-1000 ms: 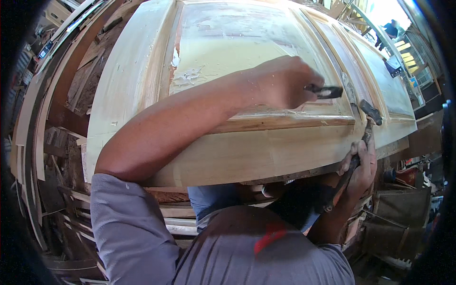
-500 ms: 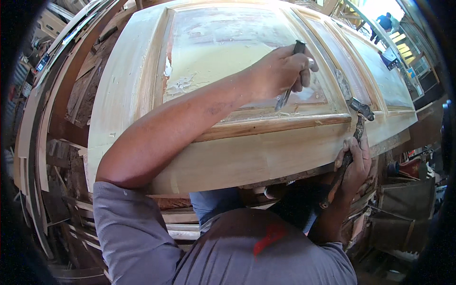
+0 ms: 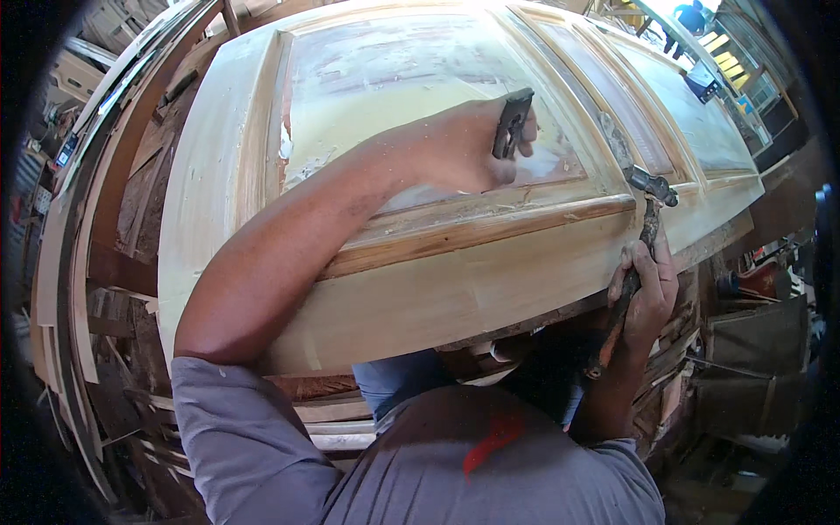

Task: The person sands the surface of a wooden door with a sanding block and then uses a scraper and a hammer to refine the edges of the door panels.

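Observation:
My left hand is closed around a dark metal chisel, whose upper end sticks up past the fingers; its lower end is hidden behind the hand. Beneath it lies a large panelled wooden door with pale filler smeared over the panel and shavings along the frame. At the door's near right edge, my right hand grips the dark handle of a hammer. The hammer's head points away from me, over the door's frame, and its handle end hangs below the hand.
Long boards are stacked along the left side. A person in blue is at the far right. Dark panels and clutter stand at the lower right, and wooden slats lie under the door.
My left hand has shifted left and slightly lower, turning the chisel so its lower end no longer shows. The hammer stays in my right hand, with little movement. My view has shifted slightly.

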`<state>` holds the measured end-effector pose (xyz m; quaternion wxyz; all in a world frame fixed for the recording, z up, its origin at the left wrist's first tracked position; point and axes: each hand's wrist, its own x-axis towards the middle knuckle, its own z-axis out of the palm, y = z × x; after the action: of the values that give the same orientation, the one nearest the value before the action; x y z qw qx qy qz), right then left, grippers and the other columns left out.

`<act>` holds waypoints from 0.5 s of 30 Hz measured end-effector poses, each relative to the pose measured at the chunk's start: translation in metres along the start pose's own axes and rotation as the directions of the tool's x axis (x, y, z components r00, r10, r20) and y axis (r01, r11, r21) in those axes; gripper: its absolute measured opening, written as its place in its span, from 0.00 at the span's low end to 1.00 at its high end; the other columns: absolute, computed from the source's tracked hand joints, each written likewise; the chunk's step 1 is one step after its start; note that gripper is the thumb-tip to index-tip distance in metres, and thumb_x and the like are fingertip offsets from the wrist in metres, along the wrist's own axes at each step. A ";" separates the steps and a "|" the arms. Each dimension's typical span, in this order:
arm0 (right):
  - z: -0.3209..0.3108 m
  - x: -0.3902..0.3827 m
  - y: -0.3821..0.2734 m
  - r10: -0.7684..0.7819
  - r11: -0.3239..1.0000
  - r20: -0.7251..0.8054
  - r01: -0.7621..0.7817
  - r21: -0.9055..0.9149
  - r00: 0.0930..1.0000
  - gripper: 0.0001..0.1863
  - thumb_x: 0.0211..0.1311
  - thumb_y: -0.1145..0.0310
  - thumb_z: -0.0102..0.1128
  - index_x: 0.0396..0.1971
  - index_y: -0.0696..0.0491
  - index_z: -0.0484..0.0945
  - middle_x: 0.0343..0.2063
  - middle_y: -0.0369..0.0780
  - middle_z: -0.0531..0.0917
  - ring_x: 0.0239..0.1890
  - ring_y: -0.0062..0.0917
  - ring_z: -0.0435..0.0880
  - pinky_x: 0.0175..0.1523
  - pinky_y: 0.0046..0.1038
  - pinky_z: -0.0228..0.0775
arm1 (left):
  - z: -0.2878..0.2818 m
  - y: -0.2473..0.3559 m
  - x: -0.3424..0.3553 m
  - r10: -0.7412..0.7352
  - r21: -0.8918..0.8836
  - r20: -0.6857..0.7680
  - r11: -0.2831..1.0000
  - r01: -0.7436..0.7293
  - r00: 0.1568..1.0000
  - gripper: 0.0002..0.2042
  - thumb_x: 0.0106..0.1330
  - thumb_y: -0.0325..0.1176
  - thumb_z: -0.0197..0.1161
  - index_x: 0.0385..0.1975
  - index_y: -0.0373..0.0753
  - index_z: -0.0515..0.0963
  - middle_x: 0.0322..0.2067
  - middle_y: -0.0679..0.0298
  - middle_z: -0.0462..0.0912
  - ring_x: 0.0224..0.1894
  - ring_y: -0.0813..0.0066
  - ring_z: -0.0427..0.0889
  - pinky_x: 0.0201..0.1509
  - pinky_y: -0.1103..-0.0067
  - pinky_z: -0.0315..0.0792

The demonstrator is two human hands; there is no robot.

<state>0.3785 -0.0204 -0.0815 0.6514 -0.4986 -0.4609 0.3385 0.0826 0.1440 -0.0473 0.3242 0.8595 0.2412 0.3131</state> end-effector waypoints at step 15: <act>0.006 -0.004 -0.001 -0.045 0.999 0.002 0.044 0.014 0.999 0.30 0.78 0.76 0.55 0.77 0.65 0.70 0.31 0.34 0.80 0.21 0.14 0.73 0.26 0.19 0.68 | 0.001 0.010 0.004 -0.001 0.050 -0.007 0.999 0.001 1.000 0.10 0.71 0.28 0.73 0.48 0.32 0.84 0.37 0.56 0.92 0.38 0.68 0.87 0.46 0.67 0.82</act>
<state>0.3716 -0.0229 -0.0808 0.6618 -0.4834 -0.4701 0.3276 0.0884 0.1392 -0.0388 0.3020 0.8661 0.2506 0.3097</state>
